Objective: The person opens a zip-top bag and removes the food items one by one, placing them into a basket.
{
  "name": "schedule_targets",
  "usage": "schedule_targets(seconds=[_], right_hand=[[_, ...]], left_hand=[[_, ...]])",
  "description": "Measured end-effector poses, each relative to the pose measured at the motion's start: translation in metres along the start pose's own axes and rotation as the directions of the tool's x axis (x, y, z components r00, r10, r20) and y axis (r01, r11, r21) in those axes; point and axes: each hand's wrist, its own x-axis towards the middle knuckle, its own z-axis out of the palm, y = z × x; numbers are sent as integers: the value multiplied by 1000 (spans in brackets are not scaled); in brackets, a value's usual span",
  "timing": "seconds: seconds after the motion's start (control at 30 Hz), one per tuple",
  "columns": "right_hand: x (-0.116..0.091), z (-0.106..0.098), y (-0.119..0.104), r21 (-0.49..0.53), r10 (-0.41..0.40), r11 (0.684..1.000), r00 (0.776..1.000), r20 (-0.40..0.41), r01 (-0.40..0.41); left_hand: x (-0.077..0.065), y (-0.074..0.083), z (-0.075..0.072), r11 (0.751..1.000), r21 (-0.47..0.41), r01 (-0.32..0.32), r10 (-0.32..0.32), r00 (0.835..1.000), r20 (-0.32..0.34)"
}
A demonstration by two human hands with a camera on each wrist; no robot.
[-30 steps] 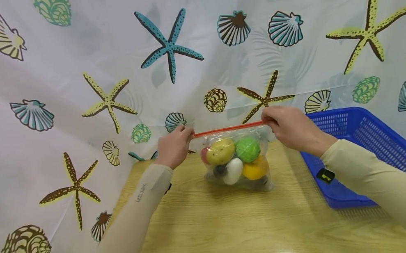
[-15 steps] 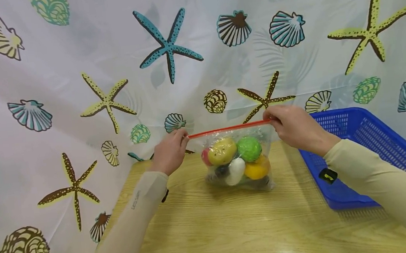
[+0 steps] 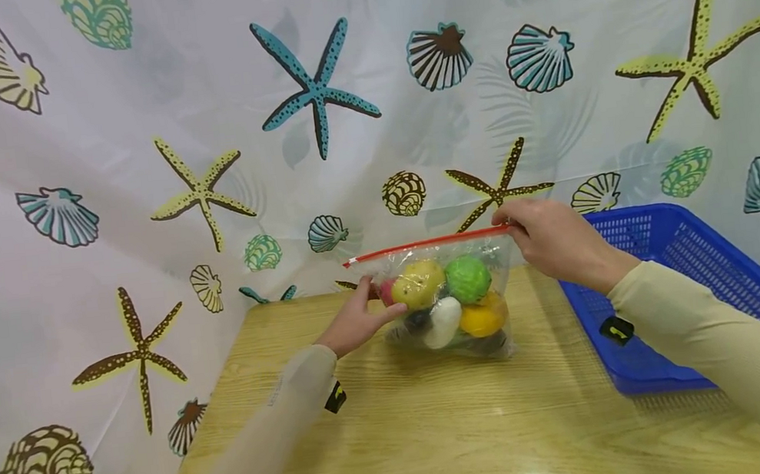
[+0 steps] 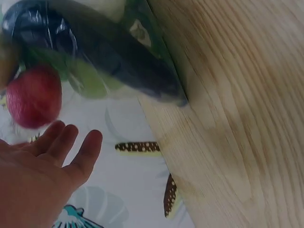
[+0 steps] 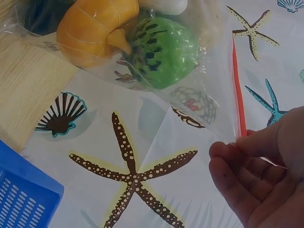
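A clear zip bag (image 3: pixel 438 262) stands on the wooden table, its red zipper strip (image 3: pixel 422 245) running along the top edge. Inside show a yellow potato-like piece (image 3: pixel 420 284), a green round piece (image 3: pixel 468 279), a white piece (image 3: pixel 445 323), an orange pumpkin (image 5: pixel 92 33), a red round fruit (image 4: pixel 35 97) and a long dark eggplant-like piece (image 4: pixel 95 42). My right hand (image 3: pixel 550 241) pinches the bag's upper right corner between thumb and fingers. At the bag's left side my left hand (image 3: pixel 359 322) has its fingers spread, thumb over the bag's front in the head view.
A blue perforated basket (image 3: pixel 695 258) sits at the right, beneath my right forearm. Behind the table (image 3: pixel 408 435) hangs a white curtain (image 3: pixel 371 153) printed with shells and starfish, which also runs along the left side.
My left hand has let go of the zipper strip's left end and moved down beside the bag, its fingers opening. The right hand keeps its pinch on the right corner.
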Motion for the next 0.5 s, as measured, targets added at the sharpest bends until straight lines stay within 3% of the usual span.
schedule_targets(seconds=[0.13, 0.33, 0.5], right_hand=[[-1, -1, -5, -32, 1, 999, 1000, 14, 0], [-5, 2, -10, -93, 12, 996, 1000, 23, -9], [-5, 8, -18, -159, -117, 981, 993, -19, 113]], left_hand=[[-1, 4, 6, 999, -33, -43, 43, 999, 5], [-6, 4, 10, 998, -45, -38, 38, 999, -5], [-14, 16, 13, 998, -46, -39, 39, 999, 8]])
